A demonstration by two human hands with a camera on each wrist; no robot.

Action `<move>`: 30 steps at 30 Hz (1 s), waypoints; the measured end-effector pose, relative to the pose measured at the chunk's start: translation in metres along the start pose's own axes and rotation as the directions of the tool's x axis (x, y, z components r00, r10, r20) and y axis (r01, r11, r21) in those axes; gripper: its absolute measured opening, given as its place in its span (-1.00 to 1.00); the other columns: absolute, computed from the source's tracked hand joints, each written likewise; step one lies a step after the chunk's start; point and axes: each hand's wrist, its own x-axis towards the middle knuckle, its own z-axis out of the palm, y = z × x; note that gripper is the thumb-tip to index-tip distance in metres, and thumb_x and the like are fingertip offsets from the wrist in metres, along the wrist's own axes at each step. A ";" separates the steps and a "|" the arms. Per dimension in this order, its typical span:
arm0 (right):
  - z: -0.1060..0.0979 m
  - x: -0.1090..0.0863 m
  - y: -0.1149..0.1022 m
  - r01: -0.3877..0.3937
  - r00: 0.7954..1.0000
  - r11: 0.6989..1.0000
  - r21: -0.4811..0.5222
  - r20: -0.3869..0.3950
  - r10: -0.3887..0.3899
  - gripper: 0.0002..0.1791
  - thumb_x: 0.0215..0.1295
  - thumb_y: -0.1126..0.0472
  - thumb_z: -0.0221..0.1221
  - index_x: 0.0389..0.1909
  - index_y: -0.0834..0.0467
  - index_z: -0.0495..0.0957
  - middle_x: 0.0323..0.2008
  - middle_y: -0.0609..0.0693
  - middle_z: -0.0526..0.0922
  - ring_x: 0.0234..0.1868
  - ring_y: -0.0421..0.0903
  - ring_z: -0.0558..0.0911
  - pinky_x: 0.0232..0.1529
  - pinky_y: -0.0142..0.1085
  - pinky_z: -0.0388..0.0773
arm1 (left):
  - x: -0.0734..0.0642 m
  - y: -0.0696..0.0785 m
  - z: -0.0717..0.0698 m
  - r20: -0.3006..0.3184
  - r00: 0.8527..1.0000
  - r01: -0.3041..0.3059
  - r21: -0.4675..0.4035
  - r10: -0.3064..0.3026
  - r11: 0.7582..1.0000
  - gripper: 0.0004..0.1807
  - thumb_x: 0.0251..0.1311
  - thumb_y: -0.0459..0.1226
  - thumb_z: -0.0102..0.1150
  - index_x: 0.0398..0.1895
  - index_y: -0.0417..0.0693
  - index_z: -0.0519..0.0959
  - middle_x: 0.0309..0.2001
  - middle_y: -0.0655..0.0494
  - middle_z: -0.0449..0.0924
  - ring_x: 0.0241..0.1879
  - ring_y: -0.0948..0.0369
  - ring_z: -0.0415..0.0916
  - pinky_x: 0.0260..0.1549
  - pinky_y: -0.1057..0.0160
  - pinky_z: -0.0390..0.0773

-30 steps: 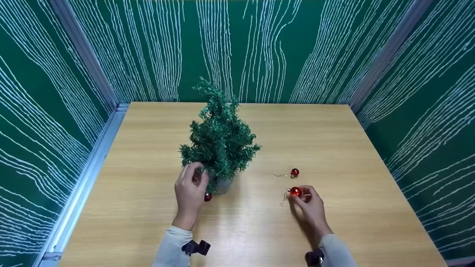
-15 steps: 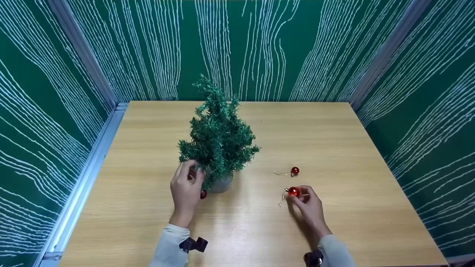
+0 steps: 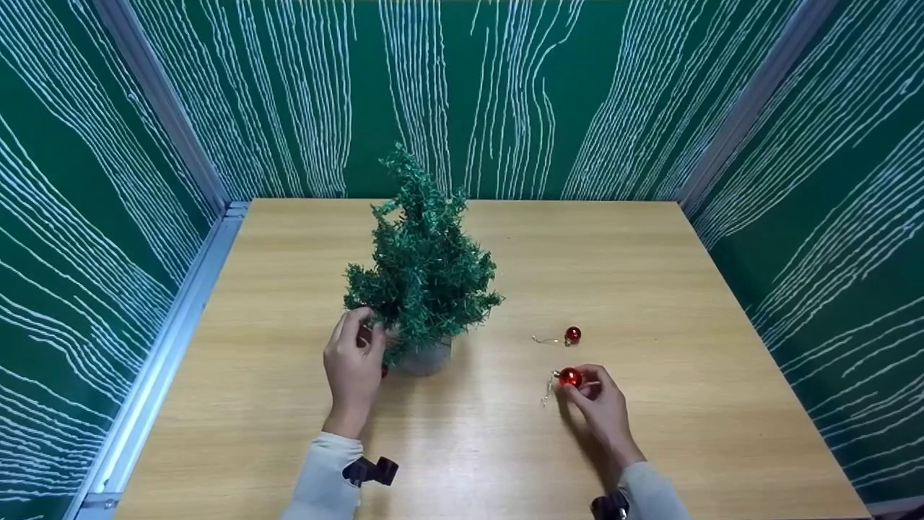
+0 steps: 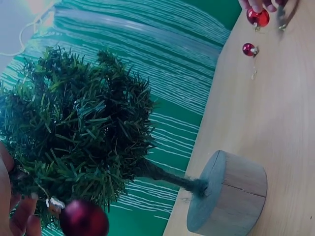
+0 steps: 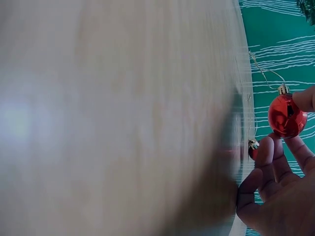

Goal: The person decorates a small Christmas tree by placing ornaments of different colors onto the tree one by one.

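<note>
A small artificial Christmas tree (image 3: 426, 274) stands upright on a round wooden base (image 4: 241, 196). At its lower left branches my left hand (image 3: 354, 368) has curled fingers, pinching at the cord of a dark red bauble (image 4: 84, 219). That bauble hangs below the fingertips by its gold cord; the branch partly hides the exact grip. My right hand (image 3: 605, 404) holds a shiny red bauble (image 3: 570, 377) between thumb and fingers just over the table, its gold cord dangling to the left. Beyond it a smaller red bauble (image 3: 572, 334) lies on the table with its cord stretched left.
The light wooden table (image 3: 686, 310) is enclosed by green panels (image 3: 462, 101) with white wavy lines on three sides. A metal rail (image 3: 162, 347) runs along its left edge. Each wrist wears a small black camera mount (image 3: 372, 471).
My left hand has drifted left, with its bauble, and the tree's lower branches have shifted slightly left too. My right hand has barely moved and still holds its bauble.
</note>
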 end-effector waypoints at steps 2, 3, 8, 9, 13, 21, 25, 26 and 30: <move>0.001 -0.001 0.000 0.008 1.000 1.000 0.000 -0.006 -0.008 -0.61 0.16 0.29 0.36 0.00 0.18 0.50 -0.20 0.07 0.55 -0.32 -0.20 0.50 -0.29 -0.46 0.46 | 0.001 -0.001 0.000 -0.001 1.000 0.007 -0.001 -0.007 1.000 -0.84 0.15 -0.44 0.21 -0.20 -0.11 0.57 -0.45 0.06 0.51 -0.50 0.22 0.44 -0.54 0.22 0.44; 0.001 -0.001 0.000 0.014 1.000 1.000 0.003 -0.009 -0.014 -0.61 0.15 0.29 0.36 -0.01 0.18 0.50 -0.20 0.07 0.55 -0.32 -0.20 0.50 -0.29 -0.46 0.46 | 0.002 -0.002 -0.001 0.001 1.000 0.010 -0.001 -0.010 1.000 -0.85 0.16 -0.43 0.21 -0.20 -0.10 0.57 -0.45 0.06 0.51 -0.50 0.22 0.44 -0.54 0.22 0.45; 0.001 -0.003 -0.002 0.036 0.999 0.999 -0.004 -0.012 -0.036 -0.61 0.15 0.28 0.38 -0.01 0.20 0.51 -0.20 0.10 0.56 -0.33 -0.21 0.50 -0.28 -0.47 0.43 | 0.004 -0.005 -0.001 0.018 1.000 0.017 -0.009 -0.017 1.000 -0.88 0.22 -0.41 0.19 -0.19 -0.10 0.57 -0.47 0.08 0.50 -0.50 0.24 0.44 -0.53 0.26 0.43; 0.001 -0.003 -0.002 0.031 0.999 1.000 0.000 -0.009 -0.031 -0.61 0.15 0.28 0.37 -0.01 0.19 0.51 -0.19 0.09 0.56 -0.32 -0.21 0.50 -0.28 -0.47 0.43 | 0.005 -0.006 -0.001 0.019 1.000 0.019 -0.010 -0.018 1.000 -0.88 0.22 -0.41 0.19 -0.19 -0.10 0.57 -0.47 0.08 0.50 -0.50 0.24 0.44 -0.53 0.27 0.43; 0.000 -0.004 -0.004 0.015 1.000 1.000 0.018 0.003 -0.015 -0.61 0.16 0.28 0.36 0.00 0.17 0.50 -0.17 0.10 0.57 -0.30 -0.20 0.51 -0.25 -0.46 0.45 | 0.007 -0.006 -0.002 0.021 0.999 0.025 -0.014 -0.025 1.000 -0.87 0.21 -0.43 0.19 -0.19 -0.11 0.57 -0.44 0.07 0.51 -0.48 0.23 0.46 -0.52 0.25 0.45; 0.000 -0.005 -0.006 0.029 1.000 0.999 0.023 0.010 -0.029 -0.58 0.18 0.27 0.35 0.04 0.20 0.48 -0.11 0.10 0.58 -0.29 -0.22 0.51 -0.23 -0.46 0.45 | 0.011 -0.004 -0.004 0.033 0.999 0.029 -0.006 -0.029 1.000 -0.89 0.23 -0.42 0.18 -0.19 -0.11 0.56 -0.45 0.07 0.51 -0.47 0.22 0.45 -0.51 0.25 0.43; 0.000 -0.005 -0.007 0.023 1.000 0.999 0.039 0.003 -0.024 -0.60 0.17 0.28 0.35 0.01 0.19 0.48 -0.15 0.08 0.57 -0.30 -0.21 0.51 -0.24 -0.45 0.45 | 0.013 -0.006 -0.003 0.036 0.999 0.036 -0.001 -0.036 0.999 -0.88 0.23 -0.41 0.18 -0.19 -0.11 0.56 -0.44 0.07 0.52 -0.46 0.21 0.46 -0.50 0.26 0.44; 0.000 -0.006 -0.006 0.021 1.000 0.999 0.041 0.002 -0.021 -0.60 0.17 0.29 0.35 0.01 0.19 0.47 -0.17 0.08 0.57 -0.30 -0.21 0.51 -0.25 -0.45 0.45 | 0.013 -0.006 -0.004 0.036 0.999 0.037 0.001 -0.037 0.999 -0.88 0.23 -0.41 0.18 -0.18 -0.12 0.57 -0.44 0.06 0.52 -0.46 0.21 0.47 -0.50 0.26 0.45; 0.001 -0.006 -0.005 0.020 1.000 0.999 0.050 0.001 -0.020 -0.59 0.18 0.34 0.32 0.03 0.21 0.43 -0.21 0.09 0.54 -0.31 -0.21 0.50 -0.27 -0.46 0.45 | 0.016 -0.007 -0.004 0.040 0.998 0.044 -0.001 -0.044 0.999 -0.88 0.24 -0.41 0.17 -0.17 -0.12 0.57 -0.42 0.05 0.54 -0.45 0.21 0.48 -0.51 0.26 0.48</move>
